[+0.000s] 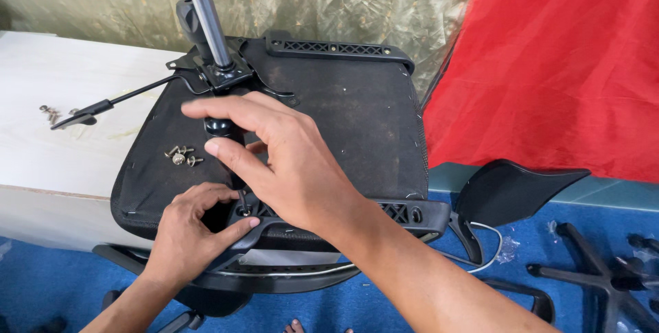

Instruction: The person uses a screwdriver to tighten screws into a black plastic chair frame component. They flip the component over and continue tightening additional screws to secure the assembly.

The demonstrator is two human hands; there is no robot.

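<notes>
— Where are we with the upturned chair seat (pixel 343 110)?

— We're driving a screw into the near armrest bracket (pixel 405 211). Our right hand (pixel 288 161) has its fingers wrapped round the black-handled screwdriver (pixel 221 128), tip down at the bracket. Our left hand (pixel 189 226) has its fingers pinched together at the tip, on the screw as far as we can tell.

— And next?

— We'd judge it wants the driver held upright and turned steadily. More loose screws (pixel 180 155) lie on the seat just beside the handle.

— What's around us?

— The seat rests on a pale wooden surface (pixel 48 147), a few more screws (pixel 49 112) near its left end. Blue floor (pixel 425 312) below, with a chair base (pixel 604 274) on it, and red cloth (pixel 556 65) behind.
</notes>
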